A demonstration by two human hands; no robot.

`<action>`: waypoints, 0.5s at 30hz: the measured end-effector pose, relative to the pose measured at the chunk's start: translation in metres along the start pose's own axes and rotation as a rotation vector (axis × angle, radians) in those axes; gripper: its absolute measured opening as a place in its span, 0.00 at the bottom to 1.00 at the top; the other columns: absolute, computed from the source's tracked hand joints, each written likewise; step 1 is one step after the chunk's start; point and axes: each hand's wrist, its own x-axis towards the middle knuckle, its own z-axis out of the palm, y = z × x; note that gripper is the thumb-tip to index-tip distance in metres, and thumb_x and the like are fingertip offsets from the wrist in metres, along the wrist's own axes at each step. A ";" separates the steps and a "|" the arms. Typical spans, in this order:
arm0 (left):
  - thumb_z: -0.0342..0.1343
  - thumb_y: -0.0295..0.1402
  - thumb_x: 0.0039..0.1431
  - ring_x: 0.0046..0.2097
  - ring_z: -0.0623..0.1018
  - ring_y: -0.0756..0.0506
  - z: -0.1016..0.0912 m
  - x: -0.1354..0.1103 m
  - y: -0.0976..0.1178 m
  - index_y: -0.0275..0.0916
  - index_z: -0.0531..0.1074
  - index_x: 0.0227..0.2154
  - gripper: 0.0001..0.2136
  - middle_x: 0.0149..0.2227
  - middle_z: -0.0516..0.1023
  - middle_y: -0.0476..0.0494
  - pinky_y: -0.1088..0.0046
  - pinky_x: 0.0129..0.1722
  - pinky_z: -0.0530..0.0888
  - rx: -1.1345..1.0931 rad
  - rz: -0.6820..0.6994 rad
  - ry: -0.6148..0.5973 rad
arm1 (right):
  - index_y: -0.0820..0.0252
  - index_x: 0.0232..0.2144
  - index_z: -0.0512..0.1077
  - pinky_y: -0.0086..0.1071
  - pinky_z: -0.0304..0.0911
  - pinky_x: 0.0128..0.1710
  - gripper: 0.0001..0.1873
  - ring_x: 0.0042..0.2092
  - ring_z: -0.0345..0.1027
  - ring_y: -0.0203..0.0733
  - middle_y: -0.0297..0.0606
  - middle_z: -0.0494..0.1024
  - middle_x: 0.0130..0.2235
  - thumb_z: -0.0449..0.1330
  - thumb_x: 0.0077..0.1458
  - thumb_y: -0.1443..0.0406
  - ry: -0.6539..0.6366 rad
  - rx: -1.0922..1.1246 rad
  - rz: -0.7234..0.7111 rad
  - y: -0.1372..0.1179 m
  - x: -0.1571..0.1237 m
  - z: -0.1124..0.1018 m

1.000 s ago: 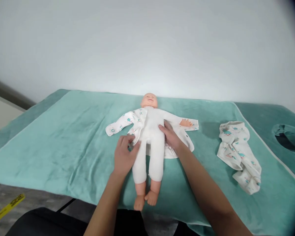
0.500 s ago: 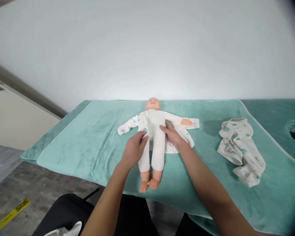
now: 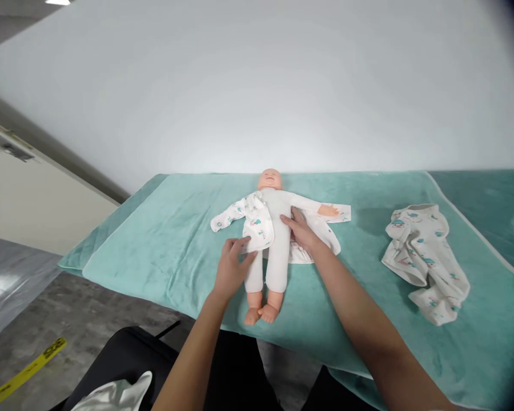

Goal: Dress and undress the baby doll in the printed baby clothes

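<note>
A baby doll [image 3: 277, 265] with a white cloth body lies on its back, head towards the wall. A white printed baby jacket [image 3: 259, 225] covers one arm and part of its chest on the left. The jacket's other half is spread out under the doll on the right, beneath its bare-sleeved arm. My left hand [image 3: 232, 267] touches the jacket's lower edge with its fingertips, thumb apart from the fingers. My right hand [image 3: 300, 229] grips the doll's side, thumb on the torso and fingers partly hidden against its flank.
Matching printed baby trousers [image 3: 428, 260] lie crumpled on the green cloth [image 3: 368, 308] at the right. A white wall [image 3: 282, 85] rises behind the table. Below left are a black chair [image 3: 128, 362] with a pale cloth [image 3: 115, 395] on it, and yellow tape [image 3: 25, 374] on the floor.
The jacket's left front panel, held folded back before, now lies flat over the doll's chest and belly. My left fingers have spread from a pinch. My right hand keeps its place.
</note>
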 end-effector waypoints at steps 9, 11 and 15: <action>0.48 0.34 0.70 0.42 0.73 0.42 -0.010 0.007 0.009 0.42 0.70 0.38 0.07 0.37 0.74 0.43 0.61 0.44 0.72 0.100 0.078 0.288 | 0.47 0.65 0.57 0.43 0.76 0.48 0.41 0.54 0.74 0.48 0.41 0.74 0.60 0.67 0.53 0.52 -0.011 0.006 -0.010 -0.004 -0.004 0.004; 0.49 0.33 0.69 0.47 0.73 0.42 -0.008 0.005 0.008 0.41 0.71 0.39 0.06 0.41 0.74 0.42 0.59 0.49 0.72 0.088 0.128 0.205 | 0.46 0.65 0.57 0.43 0.76 0.47 0.41 0.53 0.75 0.48 0.41 0.74 0.60 0.66 0.53 0.51 -0.003 -0.012 -0.005 -0.004 -0.004 0.004; 0.50 0.33 0.69 0.53 0.73 0.40 0.000 0.008 0.008 0.41 0.73 0.36 0.07 0.49 0.74 0.40 0.56 0.54 0.72 0.120 0.183 0.109 | 0.46 0.66 0.57 0.43 0.76 0.46 0.42 0.52 0.75 0.48 0.41 0.74 0.59 0.67 0.53 0.50 0.005 -0.028 0.013 -0.004 -0.004 0.005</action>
